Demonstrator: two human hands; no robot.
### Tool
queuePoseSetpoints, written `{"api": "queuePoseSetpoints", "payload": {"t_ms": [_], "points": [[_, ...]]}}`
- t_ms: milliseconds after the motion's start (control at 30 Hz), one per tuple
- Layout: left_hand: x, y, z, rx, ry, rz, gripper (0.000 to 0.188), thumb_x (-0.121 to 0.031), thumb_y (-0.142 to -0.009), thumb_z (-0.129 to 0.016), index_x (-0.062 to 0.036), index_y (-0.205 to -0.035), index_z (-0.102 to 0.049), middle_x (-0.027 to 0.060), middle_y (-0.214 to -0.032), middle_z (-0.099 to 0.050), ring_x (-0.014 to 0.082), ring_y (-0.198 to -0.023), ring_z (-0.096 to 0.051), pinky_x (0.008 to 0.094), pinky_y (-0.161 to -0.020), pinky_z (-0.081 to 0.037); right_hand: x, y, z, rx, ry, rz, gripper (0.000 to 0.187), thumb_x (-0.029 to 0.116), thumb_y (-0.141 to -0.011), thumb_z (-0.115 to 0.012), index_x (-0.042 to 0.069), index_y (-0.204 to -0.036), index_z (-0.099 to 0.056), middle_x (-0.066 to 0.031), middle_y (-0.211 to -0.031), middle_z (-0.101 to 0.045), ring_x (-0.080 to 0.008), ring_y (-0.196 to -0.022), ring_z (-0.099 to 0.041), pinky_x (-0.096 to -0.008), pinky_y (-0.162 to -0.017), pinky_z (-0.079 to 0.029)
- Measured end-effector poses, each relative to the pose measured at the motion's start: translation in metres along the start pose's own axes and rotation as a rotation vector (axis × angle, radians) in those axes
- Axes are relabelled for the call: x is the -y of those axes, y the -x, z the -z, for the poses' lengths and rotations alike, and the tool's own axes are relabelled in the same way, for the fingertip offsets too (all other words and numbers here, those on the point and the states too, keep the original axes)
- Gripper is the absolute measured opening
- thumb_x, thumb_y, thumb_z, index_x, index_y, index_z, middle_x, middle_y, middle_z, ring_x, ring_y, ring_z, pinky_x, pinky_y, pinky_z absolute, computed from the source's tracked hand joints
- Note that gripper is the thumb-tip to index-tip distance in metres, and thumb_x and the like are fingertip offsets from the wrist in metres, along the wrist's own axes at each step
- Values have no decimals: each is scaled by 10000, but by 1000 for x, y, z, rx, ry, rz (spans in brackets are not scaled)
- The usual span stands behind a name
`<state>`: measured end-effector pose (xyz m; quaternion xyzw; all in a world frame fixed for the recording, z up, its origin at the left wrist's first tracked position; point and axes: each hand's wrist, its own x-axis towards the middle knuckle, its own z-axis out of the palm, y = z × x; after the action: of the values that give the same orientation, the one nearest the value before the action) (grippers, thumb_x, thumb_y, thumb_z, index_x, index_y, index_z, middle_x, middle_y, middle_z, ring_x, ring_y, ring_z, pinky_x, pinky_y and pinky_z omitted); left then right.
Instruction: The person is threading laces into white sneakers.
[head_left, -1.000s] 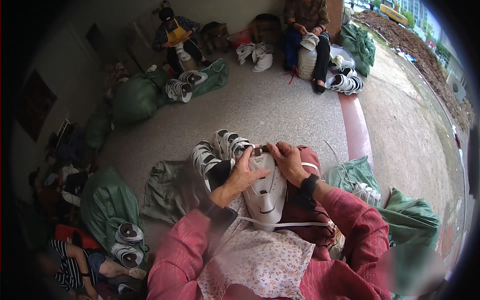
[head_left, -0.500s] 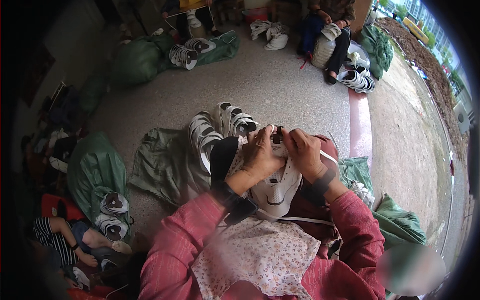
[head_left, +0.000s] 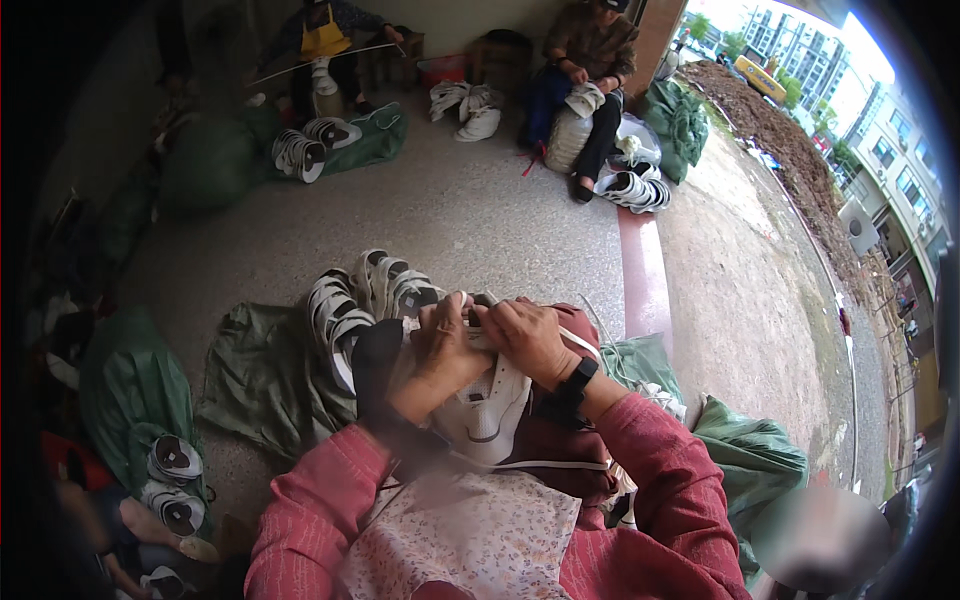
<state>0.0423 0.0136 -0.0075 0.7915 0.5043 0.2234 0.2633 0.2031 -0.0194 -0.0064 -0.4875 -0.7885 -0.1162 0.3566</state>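
Note:
A white sneaker lies on my lap, toe pointing toward me. My left hand and my right hand both grip its far end, fingers bunched together over the opening. A white lace trails from the shoe across my dark red lap. A black watch sits on my right wrist and a dark cuff on my left. Just beyond my hands, a row of finished white-and-black shoes stands on a green sack.
Two other people sit at the far wall with piles of white shoes and green sacks around them. More sacks and shoes lie at my left, another green sack at my right. A red kerb borders the rough ground beyond.
My hands stay on the shoe's far end, working close together. The camera view has shifted slightly, and the shoe sits a little lower on my lap.

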Motion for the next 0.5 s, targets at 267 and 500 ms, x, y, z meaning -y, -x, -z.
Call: {"api": "queuePoseSetpoints", "payload": {"t_ms": [267, 500], "points": [[12, -1, -20, -94, -60, -107, 921, -326, -582, -844, -144, -1369, -401, 134, -1272, -560, 389, -1161, -458, 502, -969, -412, -15, -5, -11, 426, 153, -15, 229, 194, -922, -531, 40, -1087, -566, -118, -1019, -569, -278, -797, -648, -380, -594, -558], [15, -3, 30, 375, 921, -6, 591, -116, -800, -721, 15, -1331, -496, 52, -1275, -555, 176, -1221, -518, 281, -1082, -368, -8, -2, 6, 461, 34, -111, 231, 175, -932, -534, 21, -1102, -562, -129, -1020, -553, -275, -1014, -597, -389, -629, -564]]}}
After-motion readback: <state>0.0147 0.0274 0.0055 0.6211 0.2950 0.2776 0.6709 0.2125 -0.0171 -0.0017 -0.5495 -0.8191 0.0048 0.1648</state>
